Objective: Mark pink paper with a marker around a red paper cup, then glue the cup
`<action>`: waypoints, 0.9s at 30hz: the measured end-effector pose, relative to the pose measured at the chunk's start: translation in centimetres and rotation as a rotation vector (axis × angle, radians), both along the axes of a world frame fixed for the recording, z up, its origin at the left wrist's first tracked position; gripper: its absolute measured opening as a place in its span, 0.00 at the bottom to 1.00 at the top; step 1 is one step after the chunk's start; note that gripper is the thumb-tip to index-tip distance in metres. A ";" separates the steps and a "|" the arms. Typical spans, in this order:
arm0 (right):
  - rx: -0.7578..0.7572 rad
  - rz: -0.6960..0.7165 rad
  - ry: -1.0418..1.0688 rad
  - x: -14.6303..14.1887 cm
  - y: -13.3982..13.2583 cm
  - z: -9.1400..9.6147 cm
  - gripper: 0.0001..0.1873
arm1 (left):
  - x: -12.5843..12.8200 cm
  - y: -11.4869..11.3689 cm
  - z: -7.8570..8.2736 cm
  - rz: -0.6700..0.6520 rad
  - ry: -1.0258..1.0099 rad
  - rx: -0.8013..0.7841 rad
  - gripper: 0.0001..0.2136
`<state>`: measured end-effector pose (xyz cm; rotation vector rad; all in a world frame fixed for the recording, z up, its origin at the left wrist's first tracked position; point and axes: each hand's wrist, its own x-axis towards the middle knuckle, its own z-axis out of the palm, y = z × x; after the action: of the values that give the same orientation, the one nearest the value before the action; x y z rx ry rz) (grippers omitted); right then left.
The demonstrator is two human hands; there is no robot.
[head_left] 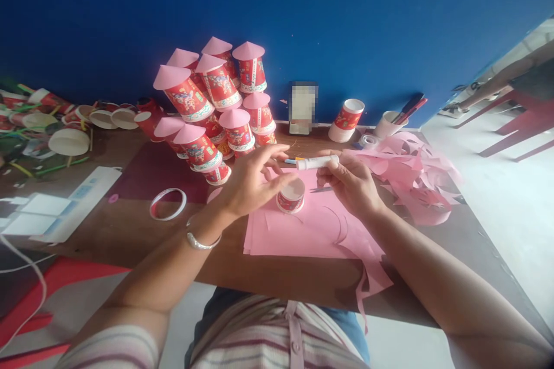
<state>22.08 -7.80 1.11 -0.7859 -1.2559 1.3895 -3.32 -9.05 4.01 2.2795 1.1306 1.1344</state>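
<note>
My right hand (350, 181) pinches a white glue stick (318, 162), held almost level above the paper. Just left of its end, my left hand (255, 176) has its fingers apart and holds nothing. Below and between the hands, a short red patterned paper cup (290, 196) stands with its open side up. Under it lie stacked pink paper sheets (298, 239) with curved cuts. Scissors (321, 189) lie partly hidden beside my right hand. A slim blue and orange item (294, 160) shows behind the left fingertips.
Red cups with pink cone tops (216, 83) stand stacked at the back left. Pink paper scraps (415, 179) heap at right, near a pen cup (389, 124) and a cup stack (347, 118). A white ring (168, 204) lies left; a phone-like object (303, 106) leans against the wall.
</note>
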 end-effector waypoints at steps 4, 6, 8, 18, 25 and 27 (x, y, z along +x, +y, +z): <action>0.078 0.021 -0.082 -0.5 -1.6 0.0 0.28 | 2.0 -1.4 0.7 -0.008 -0.060 0.130 0.08; 0.133 -0.045 -0.103 -0.5 -2.1 0.1 0.25 | 2.4 -1.7 0.7 0.012 -0.081 0.191 0.05; 0.174 -0.115 -0.098 -0.4 -2.4 0.4 0.22 | 2.4 -2.0 0.9 0.025 -0.099 0.221 0.05; 0.086 0.122 -0.117 -0.8 -2.8 1.3 0.29 | 2.8 -3.0 1.8 -0.018 -0.090 0.297 0.05; 0.204 0.052 -0.217 -0.8 -3.0 0.8 0.30 | 2.6 -3.2 1.9 -0.023 -0.090 0.260 0.06; 0.279 0.010 -0.237 -0.8 -3.1 0.7 0.30 | 2.5 -3.3 1.9 -0.028 -0.104 0.219 0.05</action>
<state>21.27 -10.90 1.78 -0.7643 -1.5998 1.1190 -0.78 -12.34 5.95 2.3552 0.9747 1.4098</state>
